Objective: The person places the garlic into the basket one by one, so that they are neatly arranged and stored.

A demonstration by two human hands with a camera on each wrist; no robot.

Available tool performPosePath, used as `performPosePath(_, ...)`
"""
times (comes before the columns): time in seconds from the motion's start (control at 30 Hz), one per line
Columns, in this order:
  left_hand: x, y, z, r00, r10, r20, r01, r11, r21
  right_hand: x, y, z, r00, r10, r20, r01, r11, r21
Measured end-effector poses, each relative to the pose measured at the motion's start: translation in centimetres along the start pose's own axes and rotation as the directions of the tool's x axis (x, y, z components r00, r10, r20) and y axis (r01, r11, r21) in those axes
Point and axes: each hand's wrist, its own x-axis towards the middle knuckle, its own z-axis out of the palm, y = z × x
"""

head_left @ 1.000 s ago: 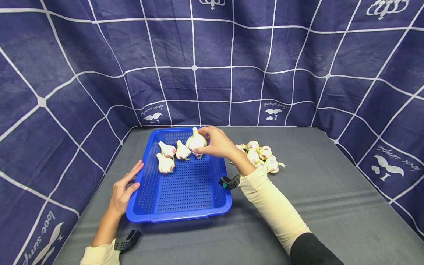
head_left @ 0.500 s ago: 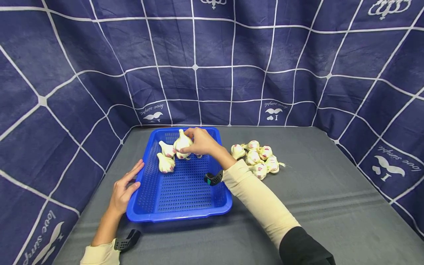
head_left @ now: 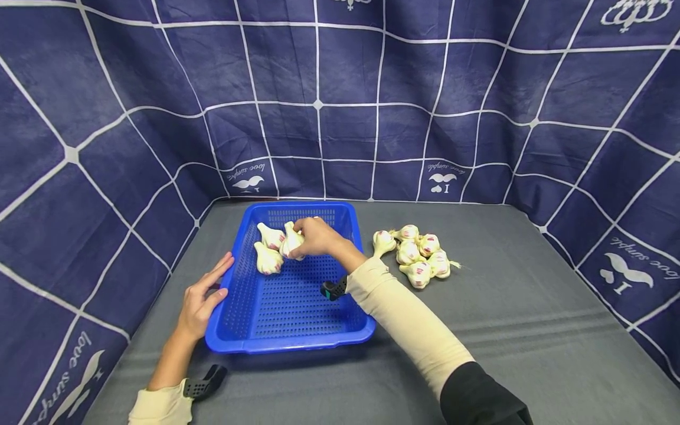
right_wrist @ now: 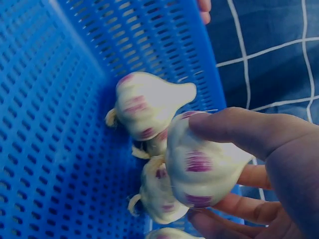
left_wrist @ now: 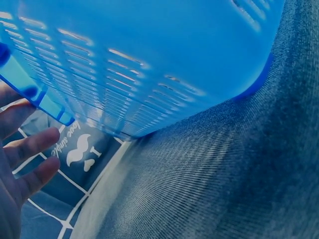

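Inside the blue basket (head_left: 297, 301), my right hand (head_left: 317, 237) pinches a garlic bulb (right_wrist: 214, 167) between thumb and fingers, low over other bulbs near the far end. Two white bulbs with purple patches, an upper garlic bulb (head_left: 273, 237) and a lower garlic bulb (head_left: 268, 260), lie to its left. In the right wrist view another garlic bulb (right_wrist: 162, 194) sits under the held one, partly covered by it. My left hand (head_left: 198, 304) rests at the basket's left rim with fingers extended; in the left wrist view its fingers (left_wrist: 37, 142) are spread beside the rim.
Right of the basket, a cluster of several garlic bulbs (head_left: 419, 257) lies on the grey cloth (head_left: 510, 319). A navy curtain with white grid lines (head_left: 345, 136) encloses the back and sides.
My right hand has moved left and down into the basket with the garlic bulb, from the far right corner toward the bulbs on the left. The left hand stays at the rim.
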Motion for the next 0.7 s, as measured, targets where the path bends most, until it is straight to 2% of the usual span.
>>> performPosePath(0.27,0.1,0.2,-0.1,1.000,-0.005,0.006,0.005,1.000,0.006,0.2,0.4,0.8,0.995,0.043,0.084,-0.039,0.998,-0.055)
performPosePath(0.5,-0.1,-0.1,0.1,1.000,-0.002,-0.030,0.002,1.000,-0.001,0.4,0.4,1.7,0.990,0.071,0.121,-0.058,0.993,-0.104)
performPosePath(0.7,0.0,0.2,-0.1,1.000,-0.001,-0.002,0.001,1.000,0.008,0.6,0.5,2.3,0.988,0.076,0.135,-0.057,0.989,-0.135)
